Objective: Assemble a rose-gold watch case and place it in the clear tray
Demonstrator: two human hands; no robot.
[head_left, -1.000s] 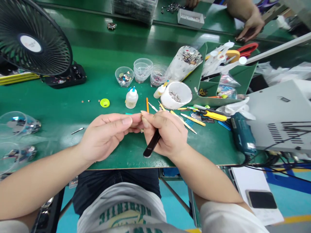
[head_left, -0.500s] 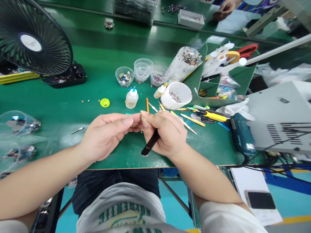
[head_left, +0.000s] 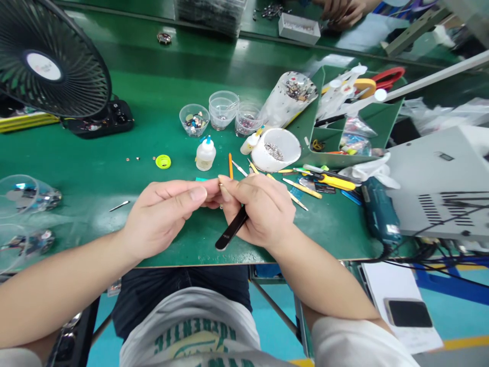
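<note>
- The right hand [head_left: 263, 211] is closed: its thumb and forefinger pinch a tiny part [head_left: 220, 185], and the black tool, apparently tweezers [head_left: 231, 232], lies trapped against the palm with its blunt end jutting out toward the body.
- The left hand [head_left: 162, 219] has its thumb laid along the forefinger, the tips meeting the right hand's; whether they grip the part too, I cannot tell, as the fingers cover it.
- The part sits where the two sets of fingertips meet, raised over the near side of the table [head_left: 191, 250]; only a gold-coloured glint shows.
- It looks like metal, so I judge it stiff and, at this size, nearly weightless; smooth metal would slip easily from dry or greasy skin.
- Best hold, I would say: by its edges, between the very tips, with light pressure; a hard squeeze could flick it away or mar the finish.
- The tweezers seem light and springy; their broad back end suits the palm, and the tips, hidden here, would be the delicate end.
- Just beyond the hands stand a bottle [head_left: 205, 155] and a yellow-green cap [head_left: 163, 161].
</note>
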